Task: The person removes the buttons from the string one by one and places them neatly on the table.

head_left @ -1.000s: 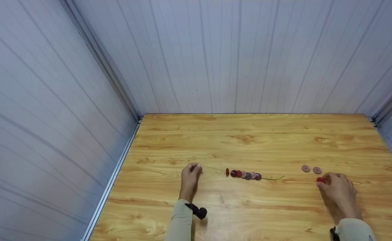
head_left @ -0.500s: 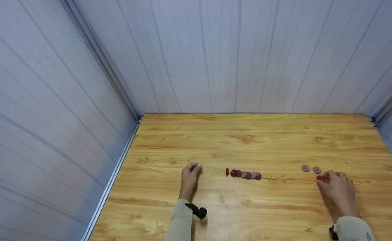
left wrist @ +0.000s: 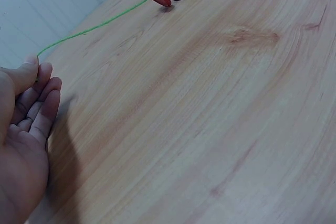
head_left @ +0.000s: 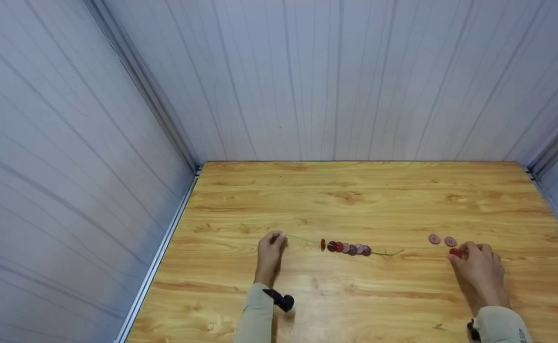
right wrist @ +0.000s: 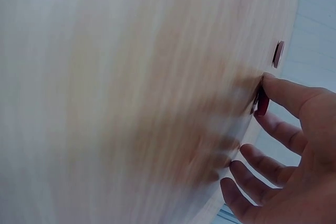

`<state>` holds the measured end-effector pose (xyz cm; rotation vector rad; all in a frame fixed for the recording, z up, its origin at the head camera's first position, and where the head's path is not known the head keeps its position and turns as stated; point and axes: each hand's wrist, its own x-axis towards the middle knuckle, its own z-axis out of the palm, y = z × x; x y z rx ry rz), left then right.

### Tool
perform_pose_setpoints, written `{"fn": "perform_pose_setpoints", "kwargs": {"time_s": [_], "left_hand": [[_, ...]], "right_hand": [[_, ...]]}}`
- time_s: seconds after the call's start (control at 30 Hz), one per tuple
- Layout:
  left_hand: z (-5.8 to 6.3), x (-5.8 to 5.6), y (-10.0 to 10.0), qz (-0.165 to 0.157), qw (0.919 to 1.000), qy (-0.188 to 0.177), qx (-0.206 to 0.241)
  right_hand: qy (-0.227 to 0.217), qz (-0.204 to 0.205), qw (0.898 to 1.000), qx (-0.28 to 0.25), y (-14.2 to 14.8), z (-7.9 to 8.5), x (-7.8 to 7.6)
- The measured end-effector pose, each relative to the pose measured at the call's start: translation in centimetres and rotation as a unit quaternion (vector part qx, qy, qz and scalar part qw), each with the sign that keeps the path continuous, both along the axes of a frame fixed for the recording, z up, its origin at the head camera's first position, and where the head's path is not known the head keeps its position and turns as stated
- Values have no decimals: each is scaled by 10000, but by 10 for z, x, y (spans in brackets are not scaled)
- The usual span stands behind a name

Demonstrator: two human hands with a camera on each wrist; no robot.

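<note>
Head view: left hand (head_left: 270, 251) on a green cord (left wrist: 107, 22), right hand (head_left: 483, 269) on a red button (head_left: 455, 253)

From my remote seat I see the person's two hands well apart, both low over the wooden bench (head_left: 379, 295). The left one pinches the end of the cord between thumb and fingertips. From there the cord stretches to a threaded red button (head_left: 323, 245), tilted up on its edge. Just right of that I see a row of overlapping buttons (head_left: 346, 247), dark purple, red, pink and mauve, with the cord's green tail (head_left: 387, 254) lying on the bench past its far end.

My right wrist feed shows the other hand pinching its red button between thumb and forefinger, the remaining fingers spread. I cannot tell whether that button touches the bench. Just beyond this hand, a nearer pink button (head_left: 450, 241) and a farther pink button (head_left: 433, 239) lie side by side, slightly apart.

Pale sleeves (head_left: 256, 314) cover both forearms, and I see a black device (head_left: 283, 302) at the left wrist. Light panelled walls (head_left: 307, 85) enclose the bench.
</note>
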<state>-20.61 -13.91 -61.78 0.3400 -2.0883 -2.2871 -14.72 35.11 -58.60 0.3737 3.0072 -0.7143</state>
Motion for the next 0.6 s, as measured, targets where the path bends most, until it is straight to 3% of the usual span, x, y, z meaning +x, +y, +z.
{"fn": "perform_pose_setpoints", "kwargs": {"time_s": [0.23, 0.4, 0.6], "left_hand": [[21, 11, 0, -186, 9995, 110, -237], [22, 13, 0, -171, 9989, 177, -402], [20, 10, 0, -158, 9993, 195, -274]], "right_hand": [[-52, 60, 10000, -59, 1, -1, 1], [-137, 39, 9998, -118, 2, -1, 0], [-181, -6, 9998, -102, 1, -1, -1]]}}
